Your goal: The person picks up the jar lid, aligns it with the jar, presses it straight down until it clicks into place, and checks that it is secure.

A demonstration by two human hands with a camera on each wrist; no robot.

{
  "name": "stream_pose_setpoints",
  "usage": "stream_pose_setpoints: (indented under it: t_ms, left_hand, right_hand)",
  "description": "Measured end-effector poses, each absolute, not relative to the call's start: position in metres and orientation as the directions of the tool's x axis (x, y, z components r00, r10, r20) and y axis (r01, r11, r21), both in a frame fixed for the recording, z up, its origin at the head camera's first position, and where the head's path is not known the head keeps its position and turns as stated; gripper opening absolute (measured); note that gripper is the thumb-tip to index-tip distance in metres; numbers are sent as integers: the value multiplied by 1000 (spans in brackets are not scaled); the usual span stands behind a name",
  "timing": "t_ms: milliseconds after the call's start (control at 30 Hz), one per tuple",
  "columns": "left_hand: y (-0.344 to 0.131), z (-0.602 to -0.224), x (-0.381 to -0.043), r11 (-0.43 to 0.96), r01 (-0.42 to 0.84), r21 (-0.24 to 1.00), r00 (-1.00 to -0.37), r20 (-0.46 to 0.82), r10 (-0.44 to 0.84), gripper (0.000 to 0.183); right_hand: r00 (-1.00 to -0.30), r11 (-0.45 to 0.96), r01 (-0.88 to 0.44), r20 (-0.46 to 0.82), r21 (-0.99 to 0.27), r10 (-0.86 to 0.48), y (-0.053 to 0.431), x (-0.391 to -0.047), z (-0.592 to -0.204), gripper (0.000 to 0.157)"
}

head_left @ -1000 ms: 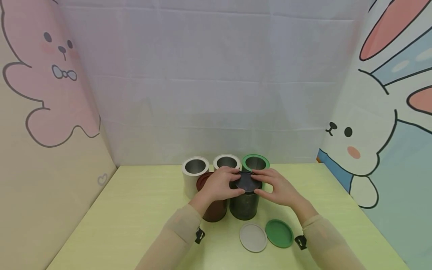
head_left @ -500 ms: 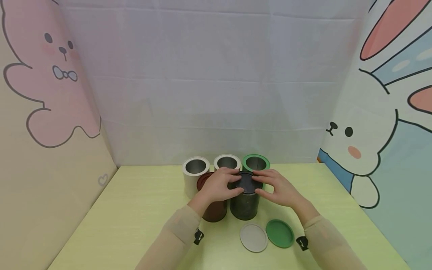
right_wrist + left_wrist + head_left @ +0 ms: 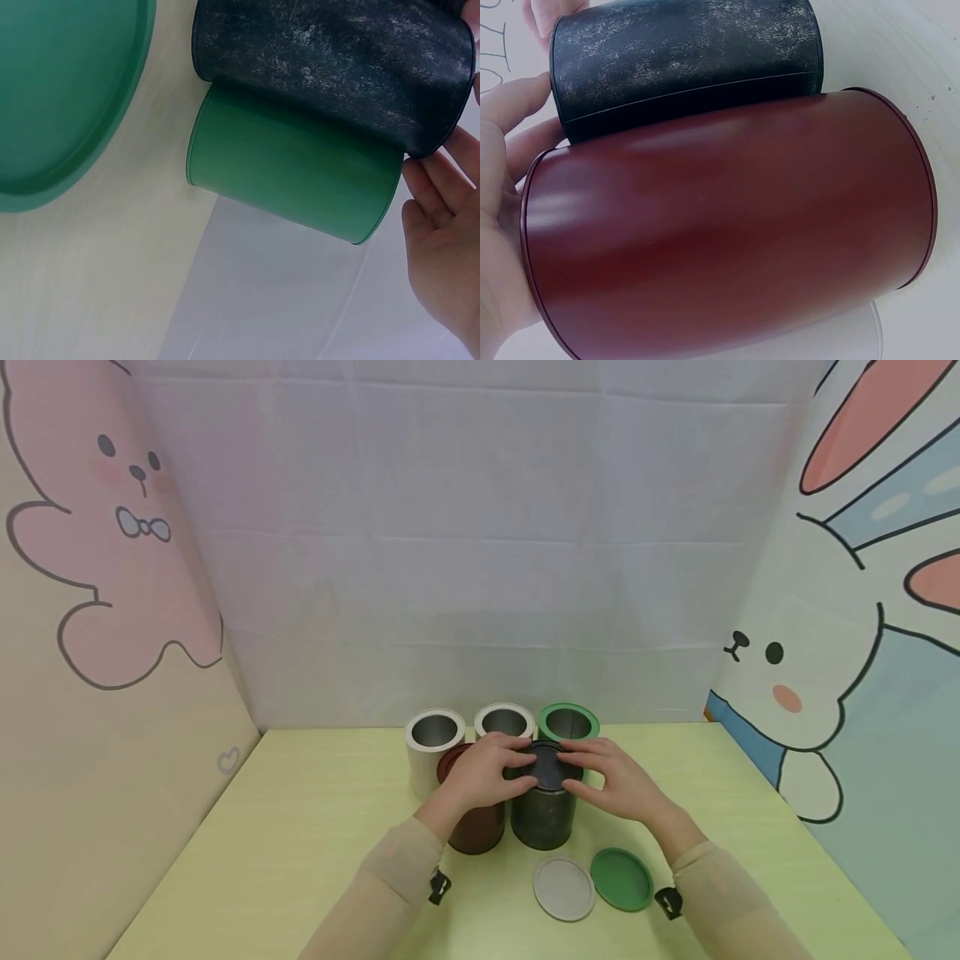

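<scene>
A dark, mottled can stands upright near the table's middle with a black lid on its top. My left hand touches the lid's left edge, fingers and thumb fairly straight. From the right, my right hand rests its fingertips on the lid's other side. Just left of the dark can is a dark red can with a matching lid, partly behind my left wrist. In the right wrist view a green can lies close against the dark one.
Two white cans, a left one and a middle one, stand uncovered at the back beside the uncovered green can. A white lid and a green lid lie on the pale table in front. A cloth wall closes the back.
The black lid looked slightly tilted a second ago and now sits flatter on the dark can. My left thumb has drawn a little to the left. Otherwise both hands stay in place.
</scene>
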State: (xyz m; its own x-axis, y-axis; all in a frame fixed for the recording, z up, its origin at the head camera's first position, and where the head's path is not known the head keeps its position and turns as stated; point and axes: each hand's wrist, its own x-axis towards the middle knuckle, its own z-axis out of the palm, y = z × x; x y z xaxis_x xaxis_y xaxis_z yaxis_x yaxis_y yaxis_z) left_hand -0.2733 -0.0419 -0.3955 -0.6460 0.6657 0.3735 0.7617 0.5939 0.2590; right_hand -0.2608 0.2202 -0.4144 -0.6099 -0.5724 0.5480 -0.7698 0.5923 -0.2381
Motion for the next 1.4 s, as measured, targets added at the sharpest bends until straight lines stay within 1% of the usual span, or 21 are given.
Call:
stream_pose_setpoints:
  t_ms: [233,433,567,833,1033,1233,1400]
  left_hand:
    - [-42,-398,-276,578,767,278,-641,368,674,36]
    - [-41,-399,-277,590,761,270,-648,359,671,34]
    - [-40,-398,-276,589,755,289,-656,357,665,34]
    - [-39,-399,-275,593,750,292,-661,353,662,33]
    - [-39,-398,-275,589,753,293,-658,347,668,32]
    - [-39,-397,-276,579,768,272,-640,352,683,30]
    - [-38,-396,-277,578,771,267,-637,347,688,31]
  right_hand:
    - [-622,601,-761,538,-244,-569,219,-259,-413,38]
    - [-638,614,-744,552,-264,-537,215,-257,-413,35]
    - [-659,622,-726,553,-292,-510,212,-256,-412,33]
    - [-710,643,-685,513,-343,-482,210,-255,-413,31]
    - [-730,666,-664,484,-339,-482,210,-256,-413,32]
    - [-750,681,-646,455,-345,-481,209,-254,-410,32]
    - [-754,687,-642,445,-341,-484,208,-254,-408,33]
